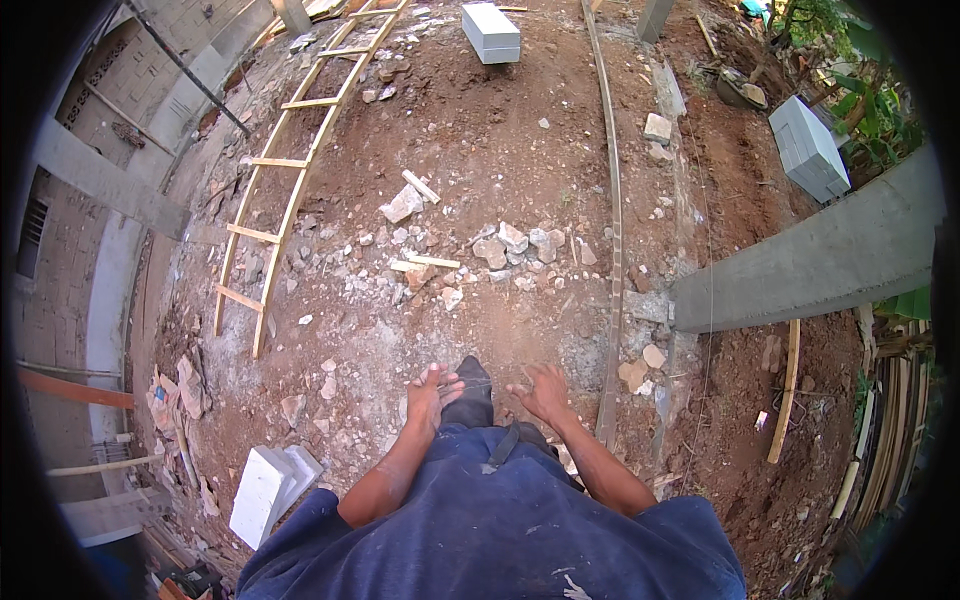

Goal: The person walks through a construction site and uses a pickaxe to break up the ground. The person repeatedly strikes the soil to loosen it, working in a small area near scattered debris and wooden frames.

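Left grip (430, 398) and right grip (543, 393) hang loosely open, seemingly empty, above reddish ground (540, 335), dark boot (472, 398) between them!

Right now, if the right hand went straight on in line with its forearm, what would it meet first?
Nothing close in the picture: the line from the right hand crosses bare soil, then seems to reach scattered broken stones. The hand's height is unclear, so it might pass above them.
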### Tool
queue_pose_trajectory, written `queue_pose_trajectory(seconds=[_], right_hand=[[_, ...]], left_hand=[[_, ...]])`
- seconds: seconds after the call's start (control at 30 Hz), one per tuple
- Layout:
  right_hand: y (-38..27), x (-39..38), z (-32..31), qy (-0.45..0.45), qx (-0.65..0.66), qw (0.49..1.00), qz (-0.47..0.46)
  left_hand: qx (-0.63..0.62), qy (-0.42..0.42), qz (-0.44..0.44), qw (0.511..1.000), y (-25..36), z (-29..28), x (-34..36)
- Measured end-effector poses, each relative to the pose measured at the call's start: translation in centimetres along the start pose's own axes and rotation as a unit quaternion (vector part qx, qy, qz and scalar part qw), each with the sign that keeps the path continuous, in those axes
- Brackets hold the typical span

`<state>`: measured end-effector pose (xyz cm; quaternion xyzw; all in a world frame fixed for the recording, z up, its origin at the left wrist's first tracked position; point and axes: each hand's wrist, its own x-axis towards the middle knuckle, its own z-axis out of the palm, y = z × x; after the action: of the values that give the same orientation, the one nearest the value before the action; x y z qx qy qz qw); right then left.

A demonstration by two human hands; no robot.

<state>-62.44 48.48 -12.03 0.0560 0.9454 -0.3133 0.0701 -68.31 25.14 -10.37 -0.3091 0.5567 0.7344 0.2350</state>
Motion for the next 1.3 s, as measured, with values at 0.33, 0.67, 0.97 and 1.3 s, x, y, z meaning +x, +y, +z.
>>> queue_pose_trajectory(seconds=[0.33, 0.67, 0.97, 1.3], right_hand=[[13.0, 22.4, -0.7, -0.065, 0.019, 0.996, 0.058], [30.4, 44.0, -8.7, -0.201, 0.089, 0.940, 0.261], [48.1, 79.4, -17.2, -0.197, 0.034, 0.955, 0.217], [47.4, 130.6, -45.5, 0.037, 0.164, 0.979, 0.116]], left_hand=[[-0.062, 0.202, 0.069, 0.975, 7.5, 3.0, 23.8], [0.135, 0.391, 0.127, 0.902, 18.0, 4.6, 43.7], [0.228, 0.380, 0.076, 0.893, 20.2, 20.3, 68.5], [0.386, 0.111, 0.081, 0.912, 46.4, 59.1, 88.4]])
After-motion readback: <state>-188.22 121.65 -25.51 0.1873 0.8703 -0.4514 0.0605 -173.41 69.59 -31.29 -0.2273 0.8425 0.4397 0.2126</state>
